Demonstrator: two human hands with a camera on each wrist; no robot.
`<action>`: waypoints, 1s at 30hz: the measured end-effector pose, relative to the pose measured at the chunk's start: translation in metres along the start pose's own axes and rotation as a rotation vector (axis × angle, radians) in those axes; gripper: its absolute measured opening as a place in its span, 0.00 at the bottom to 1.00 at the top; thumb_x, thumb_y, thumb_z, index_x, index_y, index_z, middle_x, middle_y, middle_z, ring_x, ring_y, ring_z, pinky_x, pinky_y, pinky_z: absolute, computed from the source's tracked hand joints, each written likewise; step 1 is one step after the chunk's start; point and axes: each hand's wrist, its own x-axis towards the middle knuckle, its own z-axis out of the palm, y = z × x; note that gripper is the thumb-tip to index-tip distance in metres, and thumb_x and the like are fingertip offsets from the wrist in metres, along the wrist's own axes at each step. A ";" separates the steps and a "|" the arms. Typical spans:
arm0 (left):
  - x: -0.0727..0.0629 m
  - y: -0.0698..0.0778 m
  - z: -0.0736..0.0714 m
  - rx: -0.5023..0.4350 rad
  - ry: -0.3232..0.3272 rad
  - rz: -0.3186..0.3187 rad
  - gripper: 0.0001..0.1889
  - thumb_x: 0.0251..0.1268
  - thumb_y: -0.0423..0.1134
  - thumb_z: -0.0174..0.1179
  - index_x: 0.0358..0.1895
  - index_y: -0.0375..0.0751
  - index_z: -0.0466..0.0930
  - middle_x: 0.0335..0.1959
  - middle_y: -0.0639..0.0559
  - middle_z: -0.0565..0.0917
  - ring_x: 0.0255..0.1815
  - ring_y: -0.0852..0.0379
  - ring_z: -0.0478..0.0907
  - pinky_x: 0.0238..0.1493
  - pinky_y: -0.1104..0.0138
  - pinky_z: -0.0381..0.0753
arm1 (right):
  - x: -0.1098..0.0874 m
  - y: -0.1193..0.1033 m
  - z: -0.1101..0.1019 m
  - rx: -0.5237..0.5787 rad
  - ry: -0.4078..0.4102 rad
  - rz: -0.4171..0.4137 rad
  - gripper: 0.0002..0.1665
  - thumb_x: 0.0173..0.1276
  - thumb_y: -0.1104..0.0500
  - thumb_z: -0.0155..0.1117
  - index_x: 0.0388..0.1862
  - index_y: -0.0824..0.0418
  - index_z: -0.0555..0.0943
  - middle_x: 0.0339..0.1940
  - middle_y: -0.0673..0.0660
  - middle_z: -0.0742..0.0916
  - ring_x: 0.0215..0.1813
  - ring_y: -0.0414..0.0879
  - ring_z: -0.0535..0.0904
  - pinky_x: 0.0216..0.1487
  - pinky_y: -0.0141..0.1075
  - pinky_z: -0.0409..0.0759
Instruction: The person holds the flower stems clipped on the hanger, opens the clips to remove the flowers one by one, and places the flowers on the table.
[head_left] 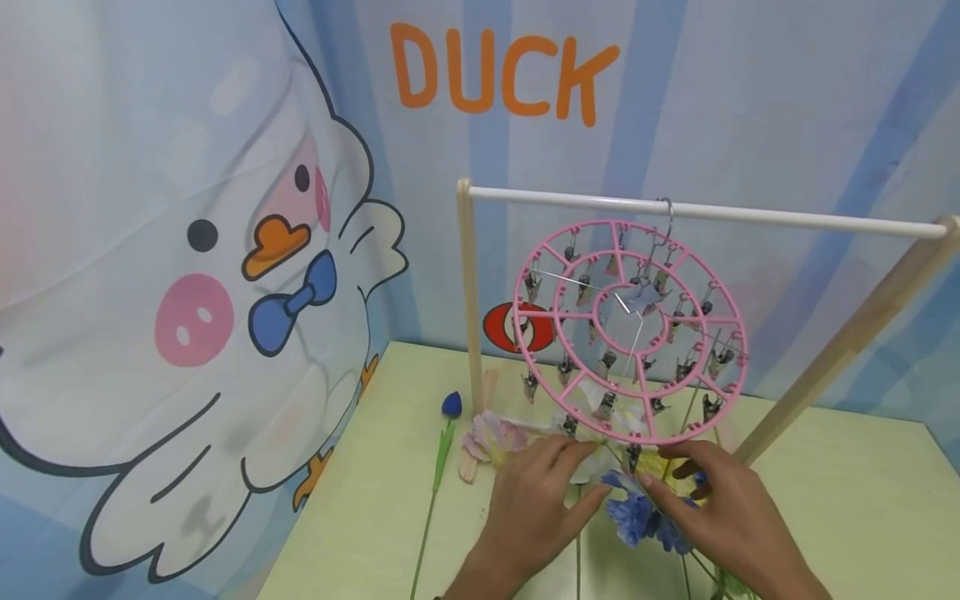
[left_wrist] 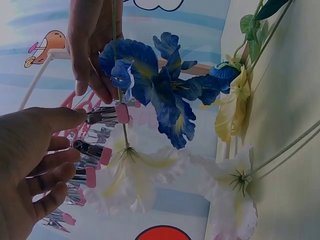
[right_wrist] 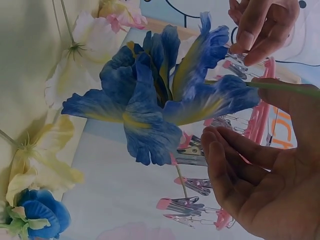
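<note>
A pink ring hanger (head_left: 570, 315) with many small clips hangs from the rail. At its lower edge, a metal clip (left_wrist: 102, 115) with pink tips meets a green stem (left_wrist: 115, 35), which runs down the left wrist view to a white flower (left_wrist: 125, 182). My left hand (head_left: 536, 492) is left of this clip, thumb near its handle end; whether they touch is unclear. My right hand (head_left: 723, 500) is at the clip's right, thumb and fingers apart, the stem passing along the thumb. A blue iris (right_wrist: 150, 95) is close to both hands; what supports it is hidden.
The white rail (head_left: 787, 220) rests on wooden posts (head_left: 471, 292). On the pale table (head_left: 405, 375) lie a blue bud (head_left: 452, 405), a pink flower (head_left: 495, 435), another white flower (left_wrist: 237, 192), a yellow flower (right_wrist: 42, 155) and a bright blue flower (right_wrist: 45, 215).
</note>
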 end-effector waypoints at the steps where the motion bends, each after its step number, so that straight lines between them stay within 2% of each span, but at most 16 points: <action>1: 0.000 0.000 0.001 0.004 -0.006 -0.002 0.23 0.62 0.54 0.78 0.57 0.51 0.88 0.46 0.58 0.88 0.44 0.63 0.86 0.45 0.71 0.86 | 0.001 -0.001 0.001 0.002 0.005 0.002 0.31 0.69 0.36 0.74 0.60 0.55 0.85 0.52 0.57 0.90 0.46 0.50 0.88 0.39 0.41 0.86; 10: 0.003 0.000 0.011 0.045 -0.025 0.001 0.25 0.60 0.55 0.79 0.57 0.51 0.87 0.46 0.58 0.88 0.41 0.63 0.86 0.40 0.71 0.85 | 0.004 -0.003 0.010 0.083 -0.007 0.034 0.32 0.71 0.37 0.73 0.61 0.59 0.85 0.52 0.58 0.90 0.45 0.48 0.89 0.35 0.30 0.85; 15: 0.003 -0.001 0.016 0.071 -0.041 0.011 0.26 0.60 0.56 0.79 0.59 0.51 0.87 0.45 0.59 0.88 0.40 0.63 0.86 0.39 0.70 0.84 | 0.006 -0.007 0.014 0.085 0.014 0.019 0.29 0.70 0.39 0.75 0.62 0.54 0.85 0.52 0.55 0.90 0.45 0.47 0.89 0.34 0.32 0.85; 19: 0.004 -0.002 0.019 0.100 -0.042 0.026 0.26 0.60 0.57 0.78 0.59 0.52 0.86 0.42 0.60 0.88 0.36 0.65 0.85 0.34 0.74 0.81 | 0.007 -0.009 0.018 0.086 0.025 -0.005 0.26 0.70 0.42 0.76 0.61 0.51 0.85 0.52 0.54 0.90 0.41 0.44 0.88 0.32 0.32 0.84; 24: 0.006 -0.003 0.025 0.126 -0.034 0.041 0.25 0.61 0.57 0.78 0.58 0.53 0.87 0.40 0.61 0.88 0.32 0.67 0.83 0.30 0.78 0.76 | 0.010 -0.009 0.020 0.093 0.031 -0.006 0.30 0.70 0.42 0.76 0.66 0.51 0.82 0.51 0.55 0.90 0.39 0.44 0.88 0.31 0.33 0.84; 30: 0.008 -0.005 0.032 0.141 -0.045 0.051 0.24 0.60 0.55 0.79 0.56 0.52 0.87 0.40 0.61 0.90 0.32 0.67 0.85 0.30 0.78 0.79 | 0.012 -0.011 0.022 0.054 0.038 0.040 0.23 0.71 0.42 0.75 0.57 0.54 0.88 0.47 0.56 0.92 0.39 0.46 0.89 0.33 0.38 0.85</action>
